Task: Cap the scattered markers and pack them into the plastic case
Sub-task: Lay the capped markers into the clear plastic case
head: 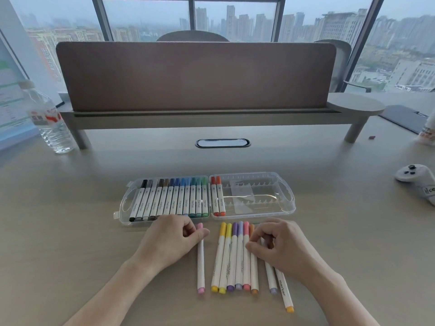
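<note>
Packing step: caps look on. Left hand (175,234) pinches pink marker (200,260) just below case (288,196), right hand (274,243) fingers curled onto marker row (231,257), grip unclear. Next: lift pink, slot beside orange pair (217,196)

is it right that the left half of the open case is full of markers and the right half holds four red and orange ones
Not quite. The head view shows the right half of the case holding only two red-orange markers, at its left edge, not four. The left half is indeed filled with a row of markers.

Clear glossy plastic case (288,209) — matt, smooth desk (94,231).
</note>
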A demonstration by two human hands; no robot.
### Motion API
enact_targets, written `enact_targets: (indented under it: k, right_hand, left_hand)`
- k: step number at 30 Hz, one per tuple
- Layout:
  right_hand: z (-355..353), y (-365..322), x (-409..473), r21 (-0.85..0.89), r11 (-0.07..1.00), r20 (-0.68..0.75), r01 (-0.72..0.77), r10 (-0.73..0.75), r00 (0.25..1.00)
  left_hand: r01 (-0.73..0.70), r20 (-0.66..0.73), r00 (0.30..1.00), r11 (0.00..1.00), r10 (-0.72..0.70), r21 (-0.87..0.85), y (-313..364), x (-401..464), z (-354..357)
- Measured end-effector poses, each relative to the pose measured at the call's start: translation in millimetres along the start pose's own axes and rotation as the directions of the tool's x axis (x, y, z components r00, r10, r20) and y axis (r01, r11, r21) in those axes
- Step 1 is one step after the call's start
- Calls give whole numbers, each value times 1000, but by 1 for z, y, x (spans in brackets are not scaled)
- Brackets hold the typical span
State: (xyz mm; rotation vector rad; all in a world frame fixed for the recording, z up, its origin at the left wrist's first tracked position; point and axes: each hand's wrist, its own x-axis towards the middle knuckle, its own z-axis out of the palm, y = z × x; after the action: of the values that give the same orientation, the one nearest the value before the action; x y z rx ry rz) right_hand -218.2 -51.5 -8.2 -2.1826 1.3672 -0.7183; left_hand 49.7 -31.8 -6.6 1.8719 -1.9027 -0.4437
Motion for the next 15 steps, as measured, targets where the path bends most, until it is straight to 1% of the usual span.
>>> enact_targets:
  k: [10, 15]
  right_hand:
    - [-2, 0, -1, -19, 1000, 5, 2, -2, 1000]
    - [-5, 3, -1, -10, 1000, -27, -1, 0, 1000]
  left_hand:
    - [51, 1, 999, 998, -51, 21, 8, -2, 1]
    - [67, -7, 998, 998, -66, 18, 11, -2, 2]
